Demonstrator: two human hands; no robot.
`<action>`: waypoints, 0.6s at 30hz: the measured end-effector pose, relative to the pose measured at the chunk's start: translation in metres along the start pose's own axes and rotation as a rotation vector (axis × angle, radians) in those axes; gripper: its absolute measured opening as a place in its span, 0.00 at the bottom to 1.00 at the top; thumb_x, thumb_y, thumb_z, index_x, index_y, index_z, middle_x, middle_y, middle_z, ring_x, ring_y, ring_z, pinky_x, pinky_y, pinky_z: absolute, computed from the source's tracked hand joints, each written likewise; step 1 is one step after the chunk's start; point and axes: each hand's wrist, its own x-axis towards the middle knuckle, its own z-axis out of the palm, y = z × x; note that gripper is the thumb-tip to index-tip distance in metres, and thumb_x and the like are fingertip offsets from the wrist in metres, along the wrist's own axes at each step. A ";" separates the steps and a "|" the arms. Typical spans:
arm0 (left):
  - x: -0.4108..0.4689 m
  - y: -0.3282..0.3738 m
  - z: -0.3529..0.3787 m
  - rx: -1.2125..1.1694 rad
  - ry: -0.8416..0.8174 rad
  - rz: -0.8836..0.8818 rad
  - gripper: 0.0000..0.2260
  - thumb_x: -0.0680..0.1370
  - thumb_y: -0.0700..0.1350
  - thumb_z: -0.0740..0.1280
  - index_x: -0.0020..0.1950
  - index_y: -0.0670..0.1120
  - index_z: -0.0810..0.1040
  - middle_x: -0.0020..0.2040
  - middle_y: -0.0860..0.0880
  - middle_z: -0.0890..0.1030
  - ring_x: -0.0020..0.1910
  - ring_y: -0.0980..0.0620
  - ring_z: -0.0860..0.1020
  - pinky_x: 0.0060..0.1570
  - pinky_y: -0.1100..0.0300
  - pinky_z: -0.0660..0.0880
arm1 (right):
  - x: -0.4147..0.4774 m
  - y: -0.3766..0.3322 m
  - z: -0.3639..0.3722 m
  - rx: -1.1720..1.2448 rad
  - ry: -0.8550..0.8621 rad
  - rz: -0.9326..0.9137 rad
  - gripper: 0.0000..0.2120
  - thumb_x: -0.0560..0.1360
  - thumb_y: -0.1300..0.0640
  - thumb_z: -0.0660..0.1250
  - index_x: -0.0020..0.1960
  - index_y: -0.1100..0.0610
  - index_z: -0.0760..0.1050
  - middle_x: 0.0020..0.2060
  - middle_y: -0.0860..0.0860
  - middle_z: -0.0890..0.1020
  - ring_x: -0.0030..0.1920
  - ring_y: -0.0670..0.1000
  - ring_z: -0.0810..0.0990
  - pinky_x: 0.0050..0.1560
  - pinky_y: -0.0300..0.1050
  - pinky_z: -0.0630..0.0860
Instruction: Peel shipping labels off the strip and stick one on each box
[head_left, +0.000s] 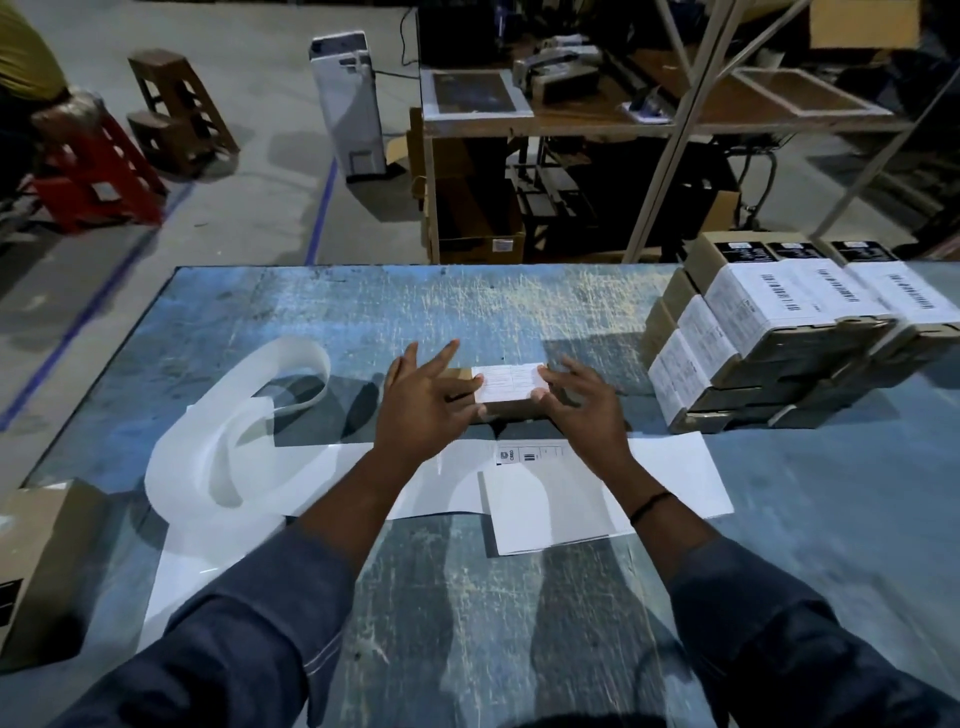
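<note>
Small box (513, 408) sits mid-way along the bench (519, 312), a white label (511, 382) on its top. Left hand (423, 408) and right hand (586, 410) press at its two ends, fingers splayed wide, curled round nothing.

A warehouse packing area — concrete floor (249, 218) with blue line tape. Stacked labelled boxes (779, 332) sit on a scuffed worktable (519, 312).

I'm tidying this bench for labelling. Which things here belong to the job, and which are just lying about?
Job:
small box at centre
label on it
label strip
curled peeled backing
stack of labelled boxes

Lying about:
red stool
brown stools
white appliance
shelving unit
</note>
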 end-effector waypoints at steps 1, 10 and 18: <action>0.004 0.005 -0.007 -0.085 -0.034 -0.053 0.10 0.72 0.54 0.79 0.52 0.59 0.88 0.77 0.55 0.71 0.80 0.42 0.61 0.77 0.42 0.59 | 0.000 0.001 -0.003 0.064 -0.017 0.041 0.15 0.75 0.57 0.76 0.61 0.51 0.84 0.69 0.51 0.77 0.72 0.49 0.72 0.60 0.24 0.68; 0.001 0.008 -0.018 -0.006 -0.276 -0.010 0.39 0.65 0.65 0.80 0.74 0.58 0.73 0.65 0.55 0.81 0.65 0.50 0.75 0.64 0.48 0.73 | 0.005 -0.012 -0.024 -0.136 -0.347 0.006 0.35 0.70 0.63 0.78 0.72 0.46 0.70 0.63 0.51 0.72 0.62 0.49 0.75 0.55 0.36 0.75; -0.009 0.008 0.002 0.384 -0.351 0.127 0.39 0.79 0.70 0.54 0.83 0.49 0.57 0.83 0.50 0.59 0.81 0.45 0.57 0.79 0.46 0.50 | 0.006 0.000 -0.013 -0.611 -0.479 -0.185 0.37 0.78 0.57 0.69 0.82 0.56 0.57 0.82 0.51 0.55 0.78 0.56 0.62 0.74 0.53 0.68</action>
